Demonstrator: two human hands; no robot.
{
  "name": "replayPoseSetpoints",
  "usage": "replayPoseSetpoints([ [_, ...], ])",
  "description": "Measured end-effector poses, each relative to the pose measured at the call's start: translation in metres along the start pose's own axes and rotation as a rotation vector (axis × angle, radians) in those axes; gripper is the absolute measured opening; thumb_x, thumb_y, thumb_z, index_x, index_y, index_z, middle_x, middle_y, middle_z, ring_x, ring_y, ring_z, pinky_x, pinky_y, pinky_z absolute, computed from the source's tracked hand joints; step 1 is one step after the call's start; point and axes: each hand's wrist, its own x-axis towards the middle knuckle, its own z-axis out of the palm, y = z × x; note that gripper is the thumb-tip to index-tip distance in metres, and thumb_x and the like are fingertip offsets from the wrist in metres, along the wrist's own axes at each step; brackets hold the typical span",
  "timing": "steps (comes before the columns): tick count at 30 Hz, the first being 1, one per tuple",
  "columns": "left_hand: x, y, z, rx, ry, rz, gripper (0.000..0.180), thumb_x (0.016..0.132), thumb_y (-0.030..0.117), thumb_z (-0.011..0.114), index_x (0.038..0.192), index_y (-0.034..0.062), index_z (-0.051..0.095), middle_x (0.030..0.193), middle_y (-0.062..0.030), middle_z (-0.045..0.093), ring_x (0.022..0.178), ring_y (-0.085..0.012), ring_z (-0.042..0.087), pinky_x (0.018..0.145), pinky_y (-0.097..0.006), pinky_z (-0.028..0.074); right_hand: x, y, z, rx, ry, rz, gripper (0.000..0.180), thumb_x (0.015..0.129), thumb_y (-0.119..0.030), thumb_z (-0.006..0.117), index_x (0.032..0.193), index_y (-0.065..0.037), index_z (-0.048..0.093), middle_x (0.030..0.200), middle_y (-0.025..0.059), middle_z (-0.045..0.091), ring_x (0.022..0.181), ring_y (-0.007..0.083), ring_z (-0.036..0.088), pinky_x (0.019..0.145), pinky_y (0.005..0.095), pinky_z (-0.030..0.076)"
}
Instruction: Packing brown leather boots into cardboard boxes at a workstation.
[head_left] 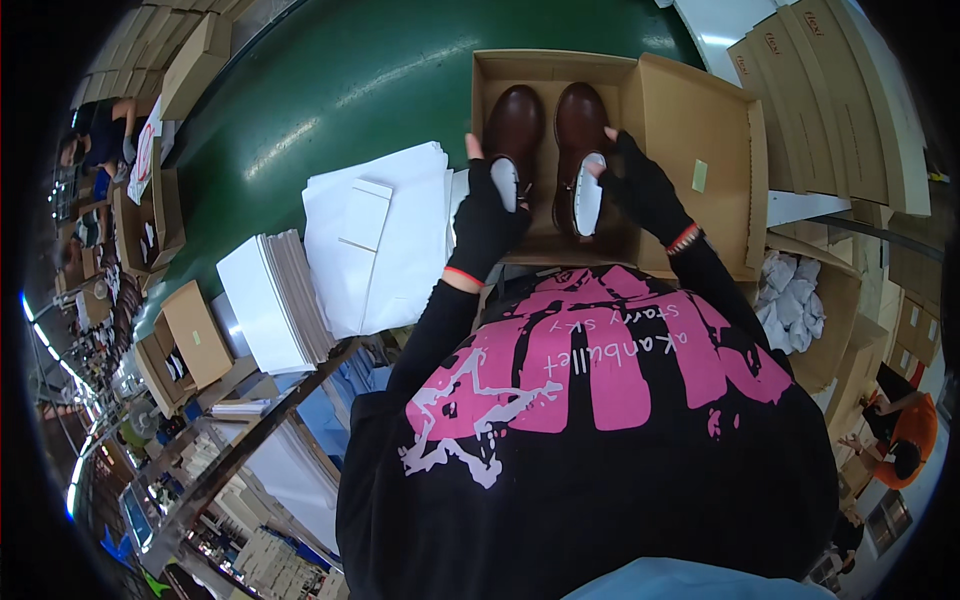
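A pair of dark brown leather boots lies side by side, toes away from me, in an open brown cardboard shoe box (630, 90). Both boots have white inserts in their shafts. My left hand (487, 215), in a black fingerless glove, is closed at the shaft of the left boot (517, 120), one fingertip reaching up along the box's left wall. Some of its fingers are hidden. My right hand (642, 192), gloved alike, grips the shaft of the right boot (580, 118), thumb on the white insert (587, 205) and a fingertip on the boot's side.
The box's lid (715, 150) is folded open to the right. White paper sheets (400, 220) and a stack of white sheets (270, 300) lie left. Flattened cartons (820, 110) stand right, above a carton of crumpled paper (790, 300). Other people are at the far left and lower right.
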Motion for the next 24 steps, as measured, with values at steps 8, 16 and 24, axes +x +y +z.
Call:
replayPoseSetpoints([
  [8,-0.051,-0.021,-0.055,-0.892,0.252,-0.01,0.086,0.067,0.0,0.068,0.143,0.0018,0.029,0.131,-0.0143,0.044,0.123,-0.0225,0.043,0.102,-0.034,0.037,0.018,-0.008,0.02,0.009,-0.121,-0.043,0.063,0.078,-0.036,0.072,0.128,-0.007,0.047,0.117,0.0145,0.059,0.1,0.0313,0.062,0.084,0.0376,0.049],
  [16,-0.127,-0.05,-0.149,-0.895,0.506,0.071,0.083,0.064,0.004,0.065,0.14,0.0026,0.033,0.129,-0.0132,0.046,0.121,-0.0245,0.045,0.103,-0.036,0.036,0.012,0.0,-0.008,0.261,-0.046,-0.015,0.026,0.078,-0.006,0.063,0.103,-0.012,0.064,0.088,0.0027,0.065,0.076,0.013,0.062,0.07,0.0279,0.048],
  [24,-0.164,-0.141,-0.186,-0.32,0.64,-0.008,0.077,0.066,0.001,0.069,0.136,0.0043,0.038,0.125,-0.0132,0.048,0.118,-0.0238,0.046,0.099,-0.034,0.038,-0.005,-0.115,-0.044,0.333,0.067,-0.226,0.024,0.081,-0.003,0.061,0.105,-0.005,0.063,0.087,-0.0007,0.06,0.075,0.0057,0.053,0.066,0.02,0.041],
])
